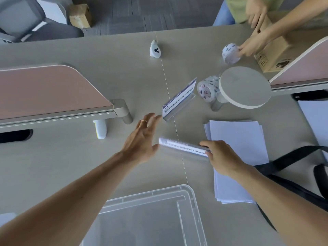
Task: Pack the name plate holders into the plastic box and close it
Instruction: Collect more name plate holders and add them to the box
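Observation:
My right hand (221, 157) grips one clear name plate holder (182, 147) by its right end, holding it above the table; the holder looks motion-blurred. My left hand (142, 139) is open with fingers spread, just left of that holder, its fingertips reaching toward a second name plate holder (179, 100) that stands tilted on the table with a printed card inside. The clear plastic box (193, 201) sits open at the bottom centre, nearest to me, and looks empty.
A stack of white paper (237, 157) lies right of my right hand, with a black strap (292, 157) across it. Tape rolls (207, 89) sit by a round white stand (245, 86). Another person's hands (253, 45) handle a tape roll and cardboard box far right. Pink dividers flank the table.

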Tool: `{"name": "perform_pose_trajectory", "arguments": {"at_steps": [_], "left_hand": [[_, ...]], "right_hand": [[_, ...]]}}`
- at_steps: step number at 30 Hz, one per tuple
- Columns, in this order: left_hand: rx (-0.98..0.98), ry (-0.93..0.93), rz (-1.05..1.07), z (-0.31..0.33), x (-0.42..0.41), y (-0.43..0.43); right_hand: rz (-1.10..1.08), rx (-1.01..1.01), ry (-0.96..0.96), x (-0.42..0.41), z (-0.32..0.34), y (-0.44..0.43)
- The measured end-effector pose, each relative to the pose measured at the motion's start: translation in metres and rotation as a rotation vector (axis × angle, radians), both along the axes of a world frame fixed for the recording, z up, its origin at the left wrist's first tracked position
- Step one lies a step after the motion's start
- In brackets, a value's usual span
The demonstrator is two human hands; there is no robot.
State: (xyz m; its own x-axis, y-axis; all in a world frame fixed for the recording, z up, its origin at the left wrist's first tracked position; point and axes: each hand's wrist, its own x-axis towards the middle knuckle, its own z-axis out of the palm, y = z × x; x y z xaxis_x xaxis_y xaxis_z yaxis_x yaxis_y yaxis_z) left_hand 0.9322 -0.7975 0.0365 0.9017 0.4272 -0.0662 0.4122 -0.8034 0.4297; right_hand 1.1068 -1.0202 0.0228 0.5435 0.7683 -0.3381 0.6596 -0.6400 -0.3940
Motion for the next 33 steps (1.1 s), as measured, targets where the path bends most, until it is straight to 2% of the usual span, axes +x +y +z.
{"name": "perform_pose_trajectory", "arguments": {"at_steps": [5,8,11,16,21,25,31,33], "left_hand": [[-0.281,0.053,-0.048,-0.017,-0.019,0.006],[-0.353,0.017,0.01,-0.03,-0.031,-0.002],[-0.39,-0.073,0.118,-0.037,-0.03,-0.01],[-0.448,-0.163,0.293,-0.024,-0.04,-0.005],[-0.51,-0.201,0.382,0.033,-0.074,0.02],[-0.369,-0.143,0.282,0.096,-0.111,0.033],[0.025,-0.122,0.054,0.185,-0.151,0.032],[0.124,-0.05,-0.025,0.207,-0.157,0.019]], "right_hand": [[0.059,0.12,0.06,0.002,-0.003,0.002],[-0.145,0.257,0.143,0.0,-0.01,-0.001],[-0.333,0.266,0.216,-0.005,-0.019,-0.008],[-0.325,0.285,0.16,-0.018,-0.005,0.0],[-0.249,0.401,0.211,-0.037,0.043,0.021],[-0.174,0.448,0.226,-0.064,0.102,0.036],[-0.054,0.499,0.185,-0.116,0.165,0.051],[-0.026,0.53,0.149,-0.138,0.182,0.056]]}}
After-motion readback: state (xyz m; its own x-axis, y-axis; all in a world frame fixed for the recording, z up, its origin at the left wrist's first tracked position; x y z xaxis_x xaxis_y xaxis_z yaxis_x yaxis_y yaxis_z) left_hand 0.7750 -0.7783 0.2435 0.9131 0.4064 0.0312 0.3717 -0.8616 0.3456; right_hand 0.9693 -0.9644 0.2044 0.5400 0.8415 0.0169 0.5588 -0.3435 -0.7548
